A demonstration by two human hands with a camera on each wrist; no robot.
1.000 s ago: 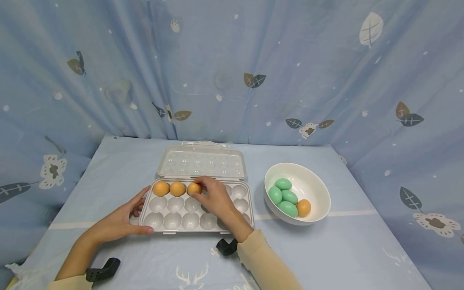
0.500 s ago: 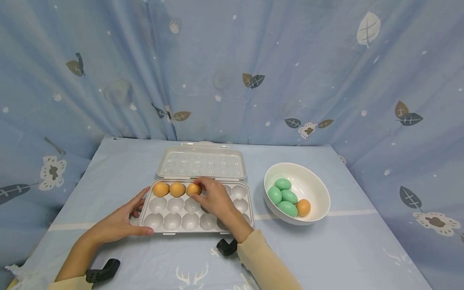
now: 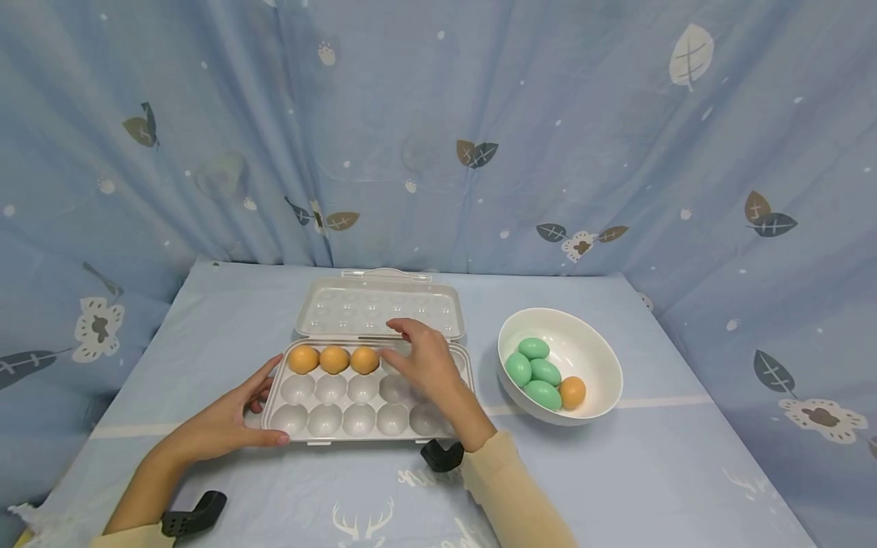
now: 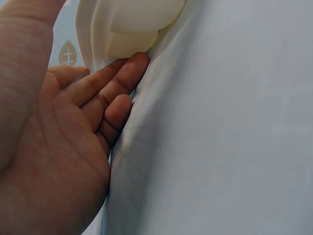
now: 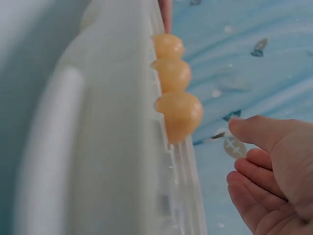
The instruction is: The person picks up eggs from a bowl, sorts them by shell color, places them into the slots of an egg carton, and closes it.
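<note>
Fingers (image 3: 411, 329) of the bare right hand (image 3: 433, 367) stand apart from its thumb, holding nothing, just beside three round orange eggs (image 3: 334, 360) in the back row of a pale plastic egg tray (image 3: 359, 420). The left hand (image 3: 229, 418), loosely extended, touches the tray's left side. The right hand hides some of the tray. Behind lies its open translucent lid (image 3: 370, 293); rightward, a round white bowl (image 3: 592, 361) holds four green eggs (image 3: 545, 372) and one orange egg (image 3: 572, 393).

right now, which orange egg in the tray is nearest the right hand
The rightmost orange egg in the tray: it sits beside the right hand, while the middle egg and leftmost egg lie farther left.
</note>
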